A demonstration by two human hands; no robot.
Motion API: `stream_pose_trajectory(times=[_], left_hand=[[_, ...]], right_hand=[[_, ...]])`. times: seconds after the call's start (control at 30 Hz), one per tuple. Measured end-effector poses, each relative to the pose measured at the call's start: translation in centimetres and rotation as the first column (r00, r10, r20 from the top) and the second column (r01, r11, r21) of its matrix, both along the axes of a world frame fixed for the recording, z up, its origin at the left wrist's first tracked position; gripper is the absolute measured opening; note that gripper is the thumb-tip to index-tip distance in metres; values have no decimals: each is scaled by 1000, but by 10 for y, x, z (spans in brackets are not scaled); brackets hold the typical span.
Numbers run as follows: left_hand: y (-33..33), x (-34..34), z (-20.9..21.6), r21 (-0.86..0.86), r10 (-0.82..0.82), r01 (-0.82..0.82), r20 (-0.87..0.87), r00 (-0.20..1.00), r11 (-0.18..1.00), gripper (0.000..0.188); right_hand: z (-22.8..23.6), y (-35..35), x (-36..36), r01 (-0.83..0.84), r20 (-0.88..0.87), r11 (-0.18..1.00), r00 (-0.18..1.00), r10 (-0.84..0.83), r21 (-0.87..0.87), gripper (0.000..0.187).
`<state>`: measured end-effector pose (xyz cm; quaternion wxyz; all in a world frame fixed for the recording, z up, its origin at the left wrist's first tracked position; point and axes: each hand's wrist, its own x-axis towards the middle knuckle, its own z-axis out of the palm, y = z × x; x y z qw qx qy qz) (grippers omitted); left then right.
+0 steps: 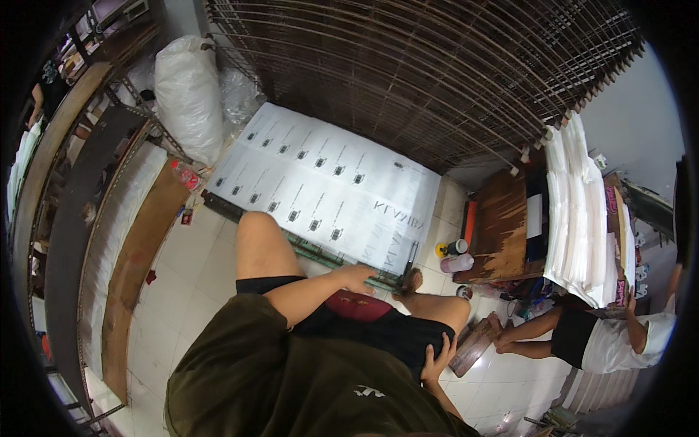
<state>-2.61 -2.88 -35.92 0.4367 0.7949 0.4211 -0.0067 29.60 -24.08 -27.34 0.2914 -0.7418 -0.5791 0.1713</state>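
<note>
My left hand [354, 279] is held over my lap, fingers stretched out, with nothing visible in it. It is near the front edge of a low rack [313, 246], though I cannot tell whether it touches. My right hand [439, 358] lies on my right thigh, its fingers spread over the dark shorts [397, 333]. In front of my knees, large white printed sheets [320, 171] lie flat on the rack, with rows of small dark marks and larger lettering at the right end.
A tall rack of wire shelves [408, 73] leans above the sheets. Left are a stuffed white plastic bag [188, 98] and long shelves [95, 218]. At right, a person in a white shirt [630, 346] stands beside stacked white sheets [575, 218]; jars [457, 247] and a wooden block [475, 345] sit on the floor.
</note>
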Motion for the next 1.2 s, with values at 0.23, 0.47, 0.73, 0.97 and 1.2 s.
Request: stream_pose_trajectory(times=[0.23,0.47,0.73,0.97,1.2], left_hand=[[7,25,14,-130,-132,121,-73,989,984,78],[14,30,8,-164,-147,156,70,987,974,82],[11,56,45,-60,-219,220,25,975,974,77],[15,95,68,-14,-287,287,11,958,958,77],[32,119,56,-135,-310,315,59,949,939,81]], right_hand=[[8,9,-2,-23,2,1000,1000,23,8,58],[15,13,1,4,41,1000,999,-3,-22,59],[19,14,0,-33,47,998,998,35,-45,62],[16,13,11,-100,18,994,995,101,-32,62],[21,13,26,-89,13,996,996,89,-31,63]])
